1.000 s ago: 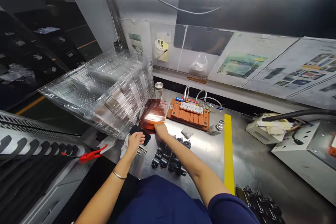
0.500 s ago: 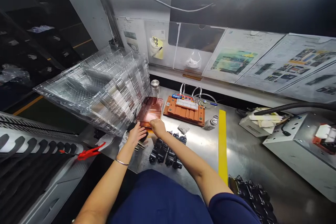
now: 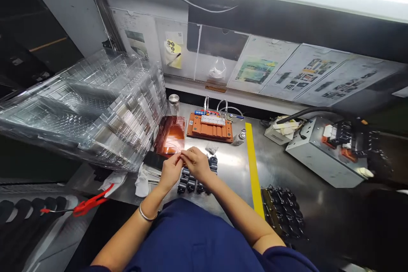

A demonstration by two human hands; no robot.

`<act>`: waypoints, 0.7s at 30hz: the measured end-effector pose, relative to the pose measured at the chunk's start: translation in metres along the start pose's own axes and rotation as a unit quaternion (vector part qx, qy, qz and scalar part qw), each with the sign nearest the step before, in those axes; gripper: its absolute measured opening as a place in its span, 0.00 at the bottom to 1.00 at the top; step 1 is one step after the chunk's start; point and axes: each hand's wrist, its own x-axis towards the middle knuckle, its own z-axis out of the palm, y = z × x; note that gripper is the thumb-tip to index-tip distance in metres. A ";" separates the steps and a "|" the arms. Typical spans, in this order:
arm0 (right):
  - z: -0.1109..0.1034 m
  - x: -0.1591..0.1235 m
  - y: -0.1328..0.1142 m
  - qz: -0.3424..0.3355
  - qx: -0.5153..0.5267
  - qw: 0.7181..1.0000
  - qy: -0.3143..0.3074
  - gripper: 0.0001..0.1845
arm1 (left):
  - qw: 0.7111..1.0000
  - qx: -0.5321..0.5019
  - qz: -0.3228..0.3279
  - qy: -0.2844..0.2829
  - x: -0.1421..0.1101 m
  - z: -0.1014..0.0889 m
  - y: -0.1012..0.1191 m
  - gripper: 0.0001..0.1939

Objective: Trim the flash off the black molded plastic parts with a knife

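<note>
My left hand (image 3: 170, 172) and my right hand (image 3: 196, 163) meet at the fingertips just in front of an amber translucent tray (image 3: 170, 136). Anything pinched between the fingertips is too small to make out. A flat black phone-like object (image 3: 154, 160) lies just left of my left hand. Rows of black connector blocks (image 3: 191, 183) sit beneath my hands, partly hidden by them. Small metal pieces (image 3: 154, 177) lie on a white cloth (image 3: 142, 183) to the left.
A tall stack of clear plastic trays (image 3: 95, 110) fills the left side. An orange fixture with a white breadboard (image 3: 209, 126) and a metal cup (image 3: 174, 104) stand behind. Further right are yellow floor tape (image 3: 253, 165), a pile of black parts (image 3: 283, 212) and a grey metal box (image 3: 321, 153).
My left hand has left the black object and moved right to meet my right hand. My right hand has drawn back from the amber tray. The whole view has shifted.
</note>
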 end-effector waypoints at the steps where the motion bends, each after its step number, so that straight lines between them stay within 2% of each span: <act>1: -0.002 -0.003 -0.001 -0.007 -0.002 1.000 0.023 0.13 | 1.000 0.020 0.015 -0.017 0.000 0.001 0.001 0.12; 5: -0.008 -0.014 -0.005 -0.039 -0.011 0.995 0.088 0.13 | 0.988 0.107 0.084 -0.073 0.000 0.002 0.004 0.14; 7: -0.011 -0.019 -0.007 -0.051 -0.021 0.993 0.101 0.12 | 0.985 0.118 0.094 -0.087 0.000 0.003 0.004 0.14; 15: -0.020 -0.023 -0.008 -0.055 -0.028 0.993 0.096 0.10 | 0.981 0.106 0.082 -0.139 -0.001 0.004 0.001 0.15; 21: -0.018 -0.019 -0.008 -0.032 0.041 0.991 0.120 0.09 | 0.962 0.172 0.160 -0.138 -0.001 -0.002 0.019 0.14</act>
